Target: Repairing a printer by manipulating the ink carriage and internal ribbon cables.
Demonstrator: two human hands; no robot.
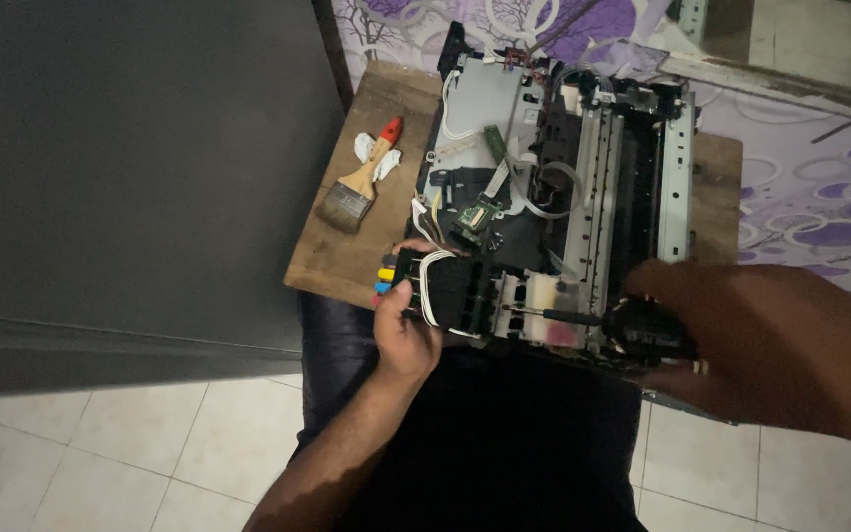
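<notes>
Mid-frame, left hand (408, 330) grips the ink block (445, 288); right hand (751, 340) drives a screwdriver (632, 325) into the printer (583, 167). Next needs steady turning.

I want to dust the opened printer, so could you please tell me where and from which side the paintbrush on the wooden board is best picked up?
Grip the paintbrush by its bare wooden handle, just below the red tip, coming from above. It lies flat on the wooden board, bristles toward you, handle pointing away beside the white cloth scraps. The left hand is closer, though it holds the black ink tank block.
</notes>
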